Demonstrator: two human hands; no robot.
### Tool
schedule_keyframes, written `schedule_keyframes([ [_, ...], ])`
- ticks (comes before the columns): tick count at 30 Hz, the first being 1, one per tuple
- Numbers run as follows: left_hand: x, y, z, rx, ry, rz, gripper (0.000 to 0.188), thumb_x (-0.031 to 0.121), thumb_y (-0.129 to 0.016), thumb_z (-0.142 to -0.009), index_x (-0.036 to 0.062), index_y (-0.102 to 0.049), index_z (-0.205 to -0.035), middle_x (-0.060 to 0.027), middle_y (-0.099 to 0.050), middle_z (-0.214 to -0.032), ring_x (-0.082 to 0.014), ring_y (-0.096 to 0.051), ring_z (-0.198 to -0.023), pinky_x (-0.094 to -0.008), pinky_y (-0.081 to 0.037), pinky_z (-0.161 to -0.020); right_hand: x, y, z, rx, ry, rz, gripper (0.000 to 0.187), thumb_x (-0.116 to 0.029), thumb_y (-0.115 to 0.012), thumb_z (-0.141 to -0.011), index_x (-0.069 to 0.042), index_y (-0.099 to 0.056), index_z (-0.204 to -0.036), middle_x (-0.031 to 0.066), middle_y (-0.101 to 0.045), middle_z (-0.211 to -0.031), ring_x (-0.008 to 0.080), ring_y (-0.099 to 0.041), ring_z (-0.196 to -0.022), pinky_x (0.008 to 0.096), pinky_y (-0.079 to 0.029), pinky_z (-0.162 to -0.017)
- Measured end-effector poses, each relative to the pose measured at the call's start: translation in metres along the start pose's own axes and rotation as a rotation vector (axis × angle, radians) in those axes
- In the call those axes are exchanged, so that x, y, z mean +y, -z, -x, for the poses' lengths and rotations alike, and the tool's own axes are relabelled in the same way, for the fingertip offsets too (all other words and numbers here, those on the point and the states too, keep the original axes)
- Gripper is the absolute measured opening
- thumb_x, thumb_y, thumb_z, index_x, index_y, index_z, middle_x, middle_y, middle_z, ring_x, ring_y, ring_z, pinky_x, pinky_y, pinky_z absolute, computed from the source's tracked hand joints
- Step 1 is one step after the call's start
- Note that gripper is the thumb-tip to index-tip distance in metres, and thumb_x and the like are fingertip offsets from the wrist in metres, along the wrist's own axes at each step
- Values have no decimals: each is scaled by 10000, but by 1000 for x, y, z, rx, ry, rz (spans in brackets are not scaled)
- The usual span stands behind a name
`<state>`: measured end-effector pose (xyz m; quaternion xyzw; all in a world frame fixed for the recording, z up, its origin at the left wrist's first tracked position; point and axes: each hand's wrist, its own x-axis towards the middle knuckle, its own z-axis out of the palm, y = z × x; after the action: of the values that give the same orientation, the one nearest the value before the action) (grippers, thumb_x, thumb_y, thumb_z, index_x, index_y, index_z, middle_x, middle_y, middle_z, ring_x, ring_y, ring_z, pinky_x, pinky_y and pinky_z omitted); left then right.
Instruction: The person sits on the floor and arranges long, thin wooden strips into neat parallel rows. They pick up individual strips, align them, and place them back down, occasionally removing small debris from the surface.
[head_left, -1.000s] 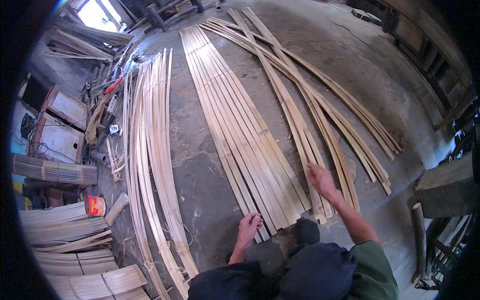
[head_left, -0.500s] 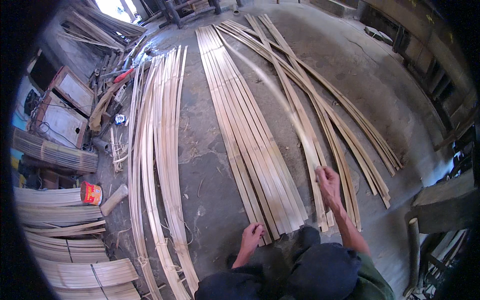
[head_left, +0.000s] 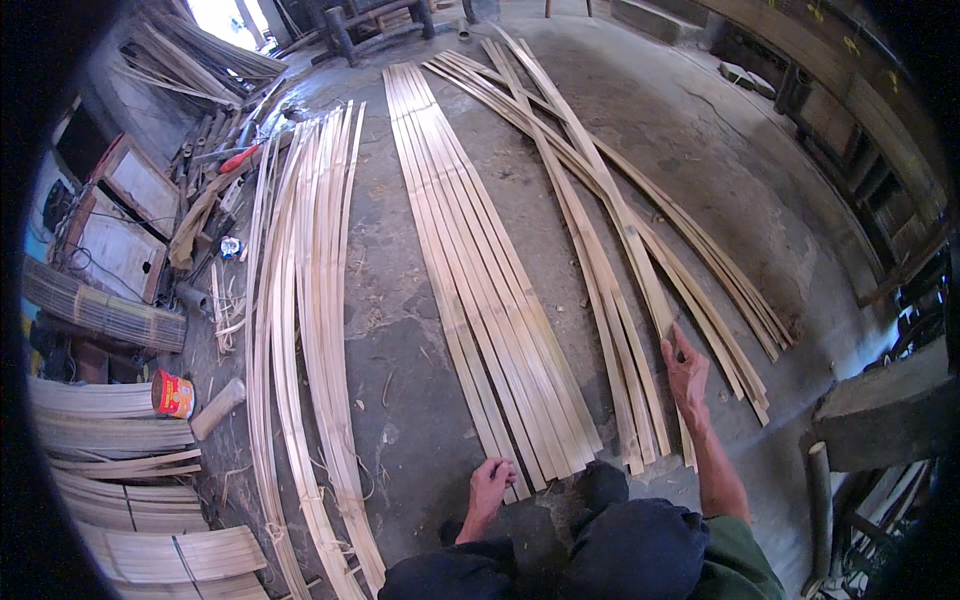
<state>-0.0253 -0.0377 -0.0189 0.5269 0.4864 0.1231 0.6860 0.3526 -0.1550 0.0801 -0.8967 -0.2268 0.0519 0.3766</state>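
Long pale bamboo strips lie side by side in a flat row (head_left: 480,290) on the floor in front of me. My left hand (head_left: 489,488) is at the near left end of this row, its fingers curled together; whether anything is between them is hidden. To the right, my right hand (head_left: 687,372) pinches a long bamboo strip (head_left: 630,235) near its near end. That strip runs away from me and crosses over other loose strips. Beside it, a narrow bundle of bamboo strips (head_left: 590,270) lies lengthwise, and more strips (head_left: 735,285) fan out to the far right.
On the left lies another long bunch of thin strips (head_left: 325,250). Further left are tied stacks of strips (head_left: 165,550), a red and yellow tin (head_left: 173,394) and a short wooden piece (head_left: 218,409). A low wooden frame (head_left: 375,30) stands at the back; a concrete ledge (head_left: 880,420) is at right.
My right hand has moved right and slightly nearer with its strip, which now lies across the right-hand strips instead of swinging blurred beside the flat row. The left hand stays by the row's near end.
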Motion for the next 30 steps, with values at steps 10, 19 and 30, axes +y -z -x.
schedule_keyframes([
  [10, -4, -5, -3, 24, -3, 1, 231, 141, -520, -980, -21, -639, -1095, -90, -686, -882, -146, -664, -775, -283, -545, -717, 74, 9, 1, 71, 105, 214, 465, -308, -652, -920, -56, -598, -1306, 184, -675, -1025, 262, -647, -921, 352, -485, -825],
  [19, -7, 3, 1, 28, -6, -33, 241, 159, -523, -985, -19, -643, -1094, -105, -698, -886, -150, -673, -783, -301, -556, -715, 5, -90, 58, -304, 297, 38, 294, -216, -626, -920, -30, -591, -1145, 201, -646, -870, 381, -629, -771, 445, -496, -698],
  [30, -3, -2, 1, 67, -54, -53, 208, 128, -516, -977, -10, -652, -1051, -75, -685, -820, -130, -660, -727, -283, -547, -662, 1, -128, 78, -375, 88, 183, 380, -253, -654, -868, -89, -551, -1194, 143, -713, -902, 370, -679, -870, 500, -505, -775],
])
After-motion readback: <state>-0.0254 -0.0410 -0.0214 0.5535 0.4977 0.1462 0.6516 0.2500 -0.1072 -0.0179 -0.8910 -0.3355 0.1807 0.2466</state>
